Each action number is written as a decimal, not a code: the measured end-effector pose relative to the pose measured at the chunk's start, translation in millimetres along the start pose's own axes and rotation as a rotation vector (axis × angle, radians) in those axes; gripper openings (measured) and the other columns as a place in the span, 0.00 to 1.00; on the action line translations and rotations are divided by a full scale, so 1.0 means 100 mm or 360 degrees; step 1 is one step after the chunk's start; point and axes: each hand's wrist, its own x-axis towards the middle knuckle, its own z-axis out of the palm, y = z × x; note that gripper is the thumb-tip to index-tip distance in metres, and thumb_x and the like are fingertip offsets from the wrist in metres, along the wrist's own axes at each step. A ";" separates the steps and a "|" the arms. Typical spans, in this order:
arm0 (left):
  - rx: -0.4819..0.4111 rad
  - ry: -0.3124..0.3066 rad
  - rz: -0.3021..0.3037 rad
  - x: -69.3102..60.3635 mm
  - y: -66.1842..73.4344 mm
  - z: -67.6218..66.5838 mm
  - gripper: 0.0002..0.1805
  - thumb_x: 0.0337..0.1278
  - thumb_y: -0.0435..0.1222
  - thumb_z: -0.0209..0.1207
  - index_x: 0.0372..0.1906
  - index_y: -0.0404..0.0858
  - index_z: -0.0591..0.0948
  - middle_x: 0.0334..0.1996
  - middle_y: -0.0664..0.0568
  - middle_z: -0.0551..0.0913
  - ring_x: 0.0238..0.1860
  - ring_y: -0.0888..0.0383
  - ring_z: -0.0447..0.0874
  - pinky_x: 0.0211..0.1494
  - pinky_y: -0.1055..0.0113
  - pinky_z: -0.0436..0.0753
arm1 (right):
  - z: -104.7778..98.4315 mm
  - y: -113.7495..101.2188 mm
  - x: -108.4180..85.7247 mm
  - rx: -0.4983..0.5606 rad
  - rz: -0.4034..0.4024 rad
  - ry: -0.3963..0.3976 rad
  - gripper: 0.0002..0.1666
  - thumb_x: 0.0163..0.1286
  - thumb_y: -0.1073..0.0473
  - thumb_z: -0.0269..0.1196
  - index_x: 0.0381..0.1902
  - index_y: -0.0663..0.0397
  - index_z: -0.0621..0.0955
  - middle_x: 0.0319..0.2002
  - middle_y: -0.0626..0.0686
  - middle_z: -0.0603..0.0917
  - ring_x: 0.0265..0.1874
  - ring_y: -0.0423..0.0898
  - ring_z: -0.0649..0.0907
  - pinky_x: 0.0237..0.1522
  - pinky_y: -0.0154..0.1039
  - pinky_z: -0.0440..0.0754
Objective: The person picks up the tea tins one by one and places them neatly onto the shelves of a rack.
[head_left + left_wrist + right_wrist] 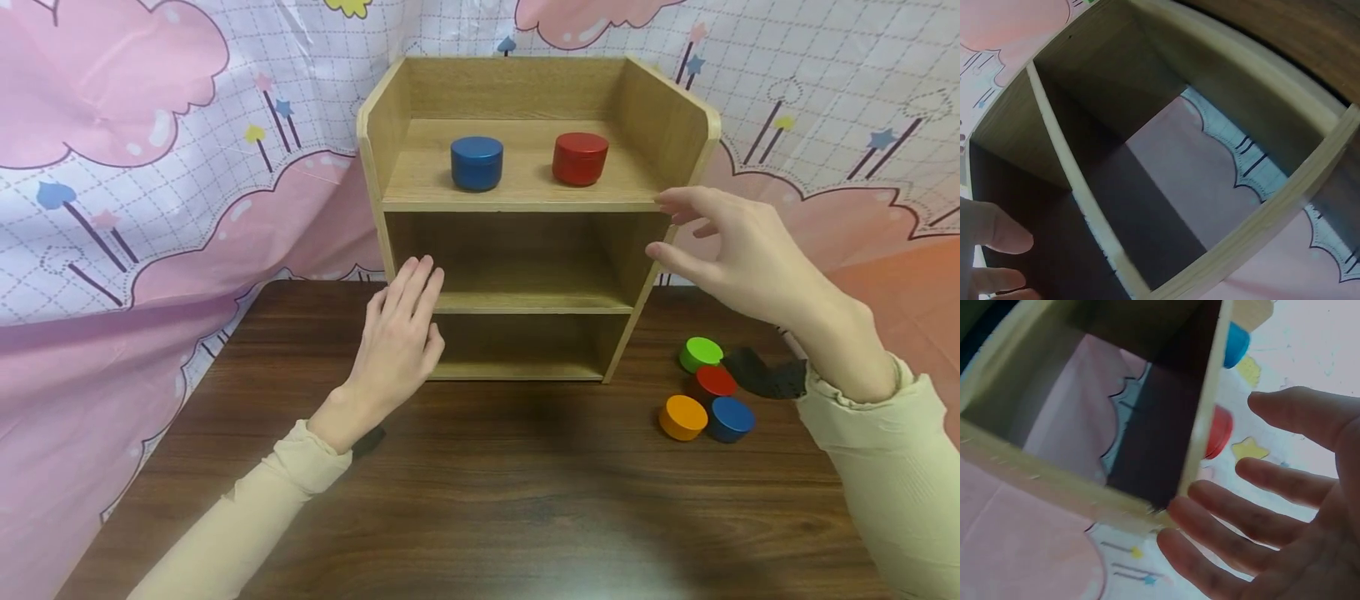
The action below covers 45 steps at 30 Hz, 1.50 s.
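Note:
A small wooden shelf unit (pixel 517 302) with three levels stands on the dark table. On its top level sit a round blue tin (pixel 477 164) and a round red tin (pixel 580 159), a gap between them. My left hand (pixel 401 337), fingers extended, is in front of the unit's lower left side and holds nothing. Near the upper right edge of the unit is my right hand (pixel 731 246), its thumb apart from loosely bent fingers, with nothing between them. In the right wrist view the red tin (pixel 1219 432) shows beyond the shelf edge, near those fingers.
Right of the unit, a cluster of round tins lies on the table (pixel 525 500): green (pixel 702 354), red (pixel 715 382), orange (pixel 682 417) and blue (pixel 730 418). A dark strap (pixel 765 375) hangs at my right wrist. Patterned cloth (pixel 300 100) covers the wall behind.

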 end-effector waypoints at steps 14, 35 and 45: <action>0.0057 -0.0438 -0.0207 -0.19 -0.04 0.11 0.38 0.56 0.32 0.53 0.74 0.35 0.58 0.75 0.44 0.56 0.77 0.48 0.50 0.62 0.39 0.72 | 0.36 0.69 -0.37 -0.0016 0.0181 -0.0139 0.28 0.61 0.56 0.67 0.58 0.59 0.77 0.48 0.63 0.84 0.43 0.58 0.84 0.40 0.30 0.79; 0.0107 -0.0507 -0.0141 -0.23 -0.09 0.20 0.37 0.58 0.33 0.53 0.74 0.37 0.58 0.74 0.42 0.58 0.75 0.45 0.55 0.60 0.40 0.75 | 1.24 1.93 -0.77 -0.0166 0.0745 -0.0589 0.44 0.66 0.39 0.58 0.65 0.69 0.64 0.58 0.81 0.65 0.55 0.82 0.63 0.47 0.75 0.67; 0.0139 -0.0527 -0.0115 -0.23 -0.10 0.21 0.37 0.58 0.34 0.53 0.74 0.37 0.58 0.73 0.43 0.60 0.75 0.46 0.56 0.58 0.43 0.77 | 1.41 2.12 -0.88 -0.0176 0.0857 -0.0822 0.51 0.65 0.36 0.57 0.71 0.66 0.56 0.61 0.82 0.60 0.55 0.82 0.63 0.45 0.75 0.69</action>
